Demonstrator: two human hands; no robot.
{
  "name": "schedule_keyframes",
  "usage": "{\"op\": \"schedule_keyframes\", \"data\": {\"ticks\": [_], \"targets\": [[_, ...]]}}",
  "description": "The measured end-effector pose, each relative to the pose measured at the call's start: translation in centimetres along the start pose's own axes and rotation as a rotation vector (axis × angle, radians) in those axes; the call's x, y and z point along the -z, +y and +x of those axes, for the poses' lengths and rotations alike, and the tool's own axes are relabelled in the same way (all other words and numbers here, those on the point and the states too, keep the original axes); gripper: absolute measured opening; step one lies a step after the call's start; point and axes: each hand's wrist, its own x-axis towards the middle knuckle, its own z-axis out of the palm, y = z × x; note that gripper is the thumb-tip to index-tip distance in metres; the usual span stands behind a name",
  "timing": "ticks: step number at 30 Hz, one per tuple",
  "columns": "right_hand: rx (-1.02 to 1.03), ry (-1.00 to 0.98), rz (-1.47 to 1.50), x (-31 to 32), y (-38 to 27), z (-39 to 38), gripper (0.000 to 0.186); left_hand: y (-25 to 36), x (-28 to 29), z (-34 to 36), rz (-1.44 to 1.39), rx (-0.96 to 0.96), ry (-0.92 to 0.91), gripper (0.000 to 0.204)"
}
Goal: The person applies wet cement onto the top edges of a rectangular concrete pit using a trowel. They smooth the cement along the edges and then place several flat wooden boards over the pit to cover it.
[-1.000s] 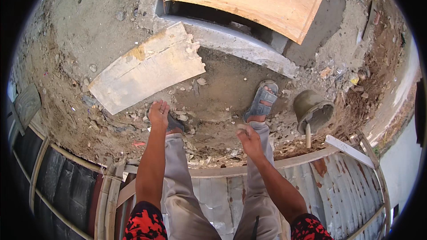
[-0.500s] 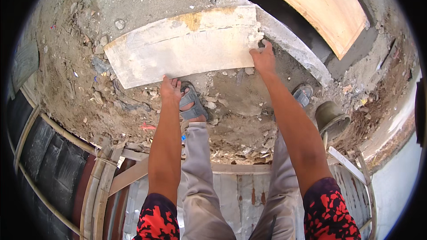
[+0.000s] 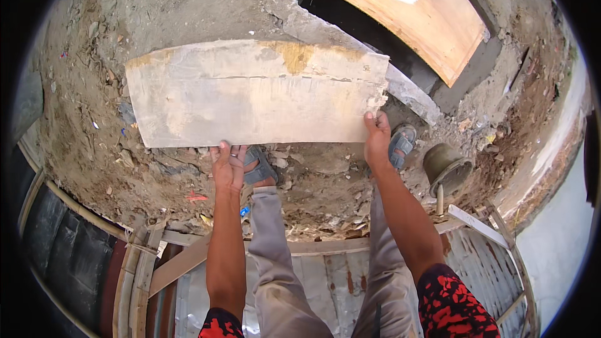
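- Holding a wide flat board point(image 3: 250, 91) level in front of the body, both hands on its near long edge; reads as the carry/position step, board lifted off the ground.
- Left hand point(image 3: 228, 166) under the near edge, left of middle, fingers curled up around the underside, closed on the board.
- Right hand point(image 3: 377, 138) at the near right corner, thumb on top, fingers wrapped below, clamped on the board just beside the chipped corner.
- Board: long rectangle, pale grey-cream face, cement-crusted, yellow-brown stain along the far edge, a hairline crack running lengthwise, right end ragged and splintered. Looks like used plywood; probably stiff but flaky at that corner.
- Beyond the right hand: a grey concrete edge point(image 3: 350, 40) around a dark opening point(image 3: 369, 25), partly covered by a clean tan plywood sheet point(image 3: 400, 12), smooth, with a sunlit patch.
- Next move, as a judgement: needs both hands to keep the board level and swing it together; the right grip sits on the crumbly end, so a shift inward would be safer.
- Below the hands: sandals point(image 3: 400, 141) on rough, rubble-strewn dirt ground point(image 3: 156, 12), gritty and uneven, so footing needs care.
- Right of the right hand: a cement-caked bucket point(image 3: 446, 166), round, grey.
- Nearer the body: wooden rails point(image 3: 181, 263) and corrugated metal sheet point(image 3: 332, 281).
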Motion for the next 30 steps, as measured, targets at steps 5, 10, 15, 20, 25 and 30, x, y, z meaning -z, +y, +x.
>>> {"op": "schedule_keyframes", "data": {"ticks": [5,10,15,20,25,30], "targets": [[0.078,0.170,0.030,7.5,-3.7,5.0,0.018,-4.4,-11.8,0.6,0.148,0.003,-0.324,0.039],[0.115,0.329,0.063,18.5,-5.0,12.8,0.017,-13.3,-26.2,2.3,0.236,0.098,-0.347,0.042],[0.104,0.447,0.010,23.2,-5.6,16.2,0.015,-17.5,-29.9,1.9,0.334,0.139,-0.267,0.046],[0.153,0.483,-0.062,22.7,-4.2,17.6,0.013,-18.1,-28.6,3.4,0.561,0.063,-0.232,0.039],[0.118,0.392,-0.008,24.1,-2.1,18.2,0.014,-18.6,-28.0,4.5,0.779,0.037,-0.232,0.032],[0.012,0.383,-0.465,25.8,-0.6,19.8,0.044,-19.2,-27.8,5.7,0.878,0.021,-0.233,0.029]]}}
